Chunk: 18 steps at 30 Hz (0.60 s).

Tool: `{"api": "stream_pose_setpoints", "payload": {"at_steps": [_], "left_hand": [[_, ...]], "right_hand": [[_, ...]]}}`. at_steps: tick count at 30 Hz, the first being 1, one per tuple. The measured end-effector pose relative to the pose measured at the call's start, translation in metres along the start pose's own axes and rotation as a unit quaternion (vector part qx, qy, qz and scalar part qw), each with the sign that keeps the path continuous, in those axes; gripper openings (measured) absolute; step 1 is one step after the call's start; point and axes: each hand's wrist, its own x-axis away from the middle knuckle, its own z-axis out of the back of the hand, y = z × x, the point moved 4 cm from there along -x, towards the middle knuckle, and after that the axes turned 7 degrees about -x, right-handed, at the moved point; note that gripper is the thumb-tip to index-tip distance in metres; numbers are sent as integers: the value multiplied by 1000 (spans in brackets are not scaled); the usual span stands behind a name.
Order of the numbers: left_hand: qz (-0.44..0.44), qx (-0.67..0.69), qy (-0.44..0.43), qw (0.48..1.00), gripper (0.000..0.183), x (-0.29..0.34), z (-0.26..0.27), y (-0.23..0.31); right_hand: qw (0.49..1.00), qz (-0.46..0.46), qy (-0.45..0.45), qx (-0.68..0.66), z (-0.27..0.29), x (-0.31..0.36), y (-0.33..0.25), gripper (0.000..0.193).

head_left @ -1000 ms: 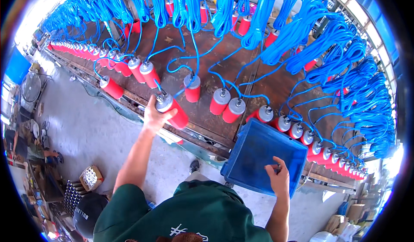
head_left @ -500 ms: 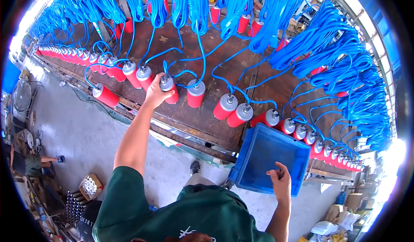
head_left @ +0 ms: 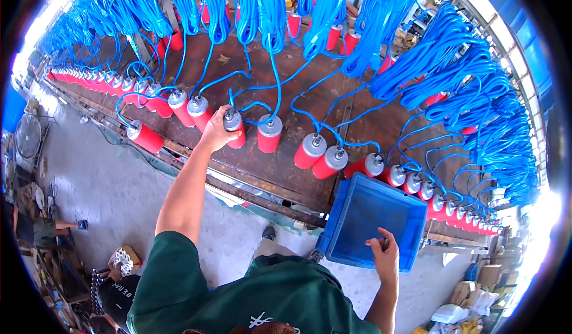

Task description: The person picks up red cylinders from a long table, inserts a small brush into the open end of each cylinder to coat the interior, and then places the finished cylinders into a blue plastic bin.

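My left hand point(head_left: 217, 132) is closed round a red cylinder with a grey cap point(head_left: 234, 123), which stands near the front edge of the brown tabletop; a blue cable leaves its top. Just right of it stands another capped red cylinder point(head_left: 269, 134). A pair of similar cylinders point(head_left: 310, 150) is farther right. Over the blue crate point(head_left: 347, 218), my right hand point(head_left: 386, 258) hangs with curled fingers; a small dark spot shows between them, too unclear to name. Left of my left hand, one cylinder point(head_left: 145, 137) leans out at the table's edge.
Long rows of red cylinders line the table point(head_left: 262, 176) on both sides. Bundled blue cables point(head_left: 441, 51) hang and lie along its far side. Below left, a co-worker point(head_left: 116, 295) is beside a box of white pieces point(head_left: 126, 258). Bags and cartons point(head_left: 465, 301) lie at lower right.
The view has shifted slightly. My left hand stays on the same cylinder. My right hand has dropped a little over the crate, its fingers shifting. The co-worker's hand now reaches to the box.
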Motion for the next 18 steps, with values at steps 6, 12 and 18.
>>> {"api": "stream_pose_setpoints", "payload": {"at_steps": [6,12,18], "left_hand": [[-4,31,43,999,98,14,-4,3],[10,-73,212,974,77,90,-47,49],[18,33,165,986,109,51,-111,77]], "right_hand": [[1000,2,5,11,-1,2,7,35],[999,-15,4,-47,9,6,24,9],[1000,-3,-20,-10,5,9,9,13]]}}
